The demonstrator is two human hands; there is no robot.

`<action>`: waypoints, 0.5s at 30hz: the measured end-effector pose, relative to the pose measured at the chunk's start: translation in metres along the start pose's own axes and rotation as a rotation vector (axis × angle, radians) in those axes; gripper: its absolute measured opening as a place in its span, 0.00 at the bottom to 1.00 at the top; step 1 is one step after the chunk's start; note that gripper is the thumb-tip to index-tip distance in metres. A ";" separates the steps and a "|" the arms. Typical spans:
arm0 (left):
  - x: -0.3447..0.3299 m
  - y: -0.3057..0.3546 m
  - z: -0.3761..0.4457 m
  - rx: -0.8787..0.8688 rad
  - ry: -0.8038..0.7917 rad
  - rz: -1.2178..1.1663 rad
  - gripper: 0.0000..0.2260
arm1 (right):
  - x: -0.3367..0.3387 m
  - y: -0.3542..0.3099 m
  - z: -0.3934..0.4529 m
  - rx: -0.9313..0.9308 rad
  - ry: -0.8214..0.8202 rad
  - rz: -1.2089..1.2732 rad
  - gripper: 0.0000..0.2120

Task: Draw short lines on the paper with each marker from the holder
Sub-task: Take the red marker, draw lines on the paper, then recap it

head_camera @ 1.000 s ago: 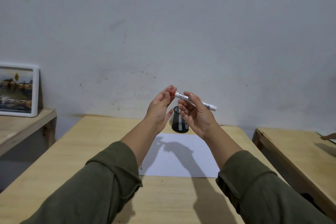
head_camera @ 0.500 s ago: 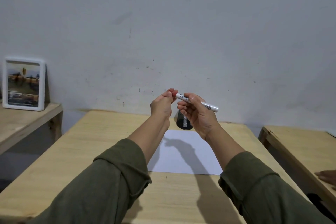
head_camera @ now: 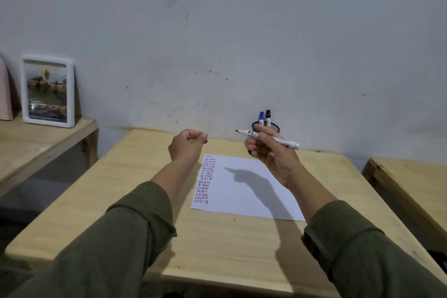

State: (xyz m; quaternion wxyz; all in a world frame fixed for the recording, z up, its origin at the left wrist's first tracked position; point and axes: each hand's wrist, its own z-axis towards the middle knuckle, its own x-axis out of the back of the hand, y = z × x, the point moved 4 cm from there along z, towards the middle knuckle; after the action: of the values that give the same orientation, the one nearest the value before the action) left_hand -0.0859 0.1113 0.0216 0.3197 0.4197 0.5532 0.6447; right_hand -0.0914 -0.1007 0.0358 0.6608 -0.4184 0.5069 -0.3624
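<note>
My right hand [head_camera: 273, 158] is raised above the paper and grips a white marker [head_camera: 286, 144]; the marker is uncapped and its red tip points left. My left hand [head_camera: 187, 145] is a fist to the left of it, and the small red cap [head_camera: 205, 141] peeks out at its fingertips. Behind my right hand stands the black mesh holder [head_camera: 276, 126], partly hidden, with a blue-capped marker [head_camera: 261, 117] and a black-capped marker [head_camera: 268, 115] upright in it. The white paper [head_camera: 244, 201] lies on the wooden table [head_camera: 217, 249], with rows of short lines [head_camera: 205, 180] down its left edge.
A framed photo [head_camera: 47, 91] leans against the wall on a lower wooden shelf [head_camera: 36, 145] at the left, with a pink object [head_camera: 4, 94] beside it. A second wooden table [head_camera: 416, 184] stands at the right across a narrow gap.
My hands have pulled apart: the cap came off the marker and stayed in my left hand, which moved left. The red tip is now bare. The view tilted down.
</note>
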 end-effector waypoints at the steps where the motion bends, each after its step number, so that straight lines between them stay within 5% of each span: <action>1: 0.003 -0.010 0.000 0.013 0.001 0.048 0.04 | -0.001 0.006 0.000 -0.017 0.000 -0.017 0.08; 15: 0.009 -0.080 0.001 0.017 0.015 0.373 0.05 | -0.002 0.051 0.009 -0.131 0.124 -0.117 0.03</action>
State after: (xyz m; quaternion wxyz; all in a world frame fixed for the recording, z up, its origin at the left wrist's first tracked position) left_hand -0.0932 0.1341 -0.0553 0.1868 0.5131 0.4734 0.6912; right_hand -0.0802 -0.0775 -0.0093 0.5772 -0.4662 0.5441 -0.3916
